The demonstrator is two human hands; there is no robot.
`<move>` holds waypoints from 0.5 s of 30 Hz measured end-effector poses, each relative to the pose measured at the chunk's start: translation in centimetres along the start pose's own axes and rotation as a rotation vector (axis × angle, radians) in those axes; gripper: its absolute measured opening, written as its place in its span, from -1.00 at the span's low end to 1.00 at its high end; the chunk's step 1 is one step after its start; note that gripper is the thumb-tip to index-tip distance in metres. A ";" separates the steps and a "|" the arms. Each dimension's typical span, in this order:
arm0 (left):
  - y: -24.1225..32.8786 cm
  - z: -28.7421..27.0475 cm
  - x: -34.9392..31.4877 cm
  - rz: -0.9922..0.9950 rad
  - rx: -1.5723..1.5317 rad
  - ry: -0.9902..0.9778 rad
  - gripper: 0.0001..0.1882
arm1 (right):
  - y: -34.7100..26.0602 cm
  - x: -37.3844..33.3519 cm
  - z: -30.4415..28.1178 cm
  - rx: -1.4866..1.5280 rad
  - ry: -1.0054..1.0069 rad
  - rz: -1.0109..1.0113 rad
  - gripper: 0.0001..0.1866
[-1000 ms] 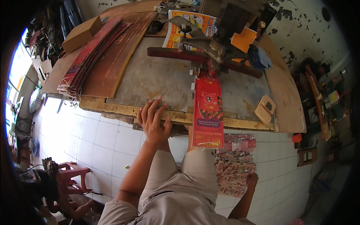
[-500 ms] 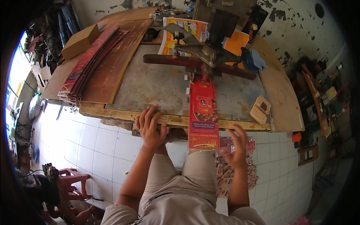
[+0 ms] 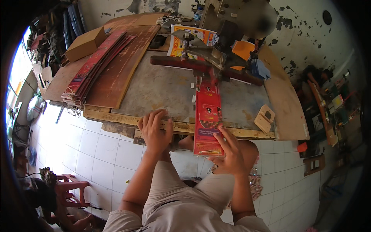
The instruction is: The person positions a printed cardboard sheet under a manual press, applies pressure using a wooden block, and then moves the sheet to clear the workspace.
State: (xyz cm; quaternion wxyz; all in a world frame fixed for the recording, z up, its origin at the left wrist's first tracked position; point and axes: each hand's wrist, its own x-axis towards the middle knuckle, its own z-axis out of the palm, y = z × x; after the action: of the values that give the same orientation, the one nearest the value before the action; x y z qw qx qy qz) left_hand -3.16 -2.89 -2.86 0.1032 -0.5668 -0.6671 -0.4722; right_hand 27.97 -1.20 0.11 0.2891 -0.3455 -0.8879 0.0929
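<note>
A long red printed card strip (image 3: 208, 104) lies on the grey metal-topped table, its lower end hanging over the front edge. Its far end sits under the head of a dark machine press (image 3: 214, 58) that has a red crossbar. My right hand (image 3: 230, 152) is open, its fingers stretched over the strip's right side near the overhanging end and the thumb apart below. Whether the fingers press on it or only touch it, I cannot tell. My left hand (image 3: 154, 129) rests at the table's wooden front edge (image 3: 179, 127), open and holding nothing, its fingers bent.
A stack of red strips (image 3: 96, 63) and a cardboard box (image 3: 85, 43) lie on the left. On the right is a small wooden block (image 3: 265, 118). A red stool (image 3: 72, 189) stands near a seated person at lower left; another person is at far right. Small packages (image 3: 255, 185) lie on the floor.
My right hand has moved left onto the strip's lower end. My right knee has swung outward, covering part of the packages on the floor. My left hand has stayed at the table edge.
</note>
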 end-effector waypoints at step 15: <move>-7.2 21.5 22.3 0.184 0.037 -0.552 -0.54 | 1.1 0.2 0.6 0.013 -0.038 0.044 0.04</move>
State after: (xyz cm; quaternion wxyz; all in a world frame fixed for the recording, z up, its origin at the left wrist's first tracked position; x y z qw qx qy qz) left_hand -8.29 28.49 -2.95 -0.0294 -0.7300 -0.6244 -0.2764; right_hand 28.13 -0.24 -0.69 0.2721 -0.3614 -0.8848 0.1116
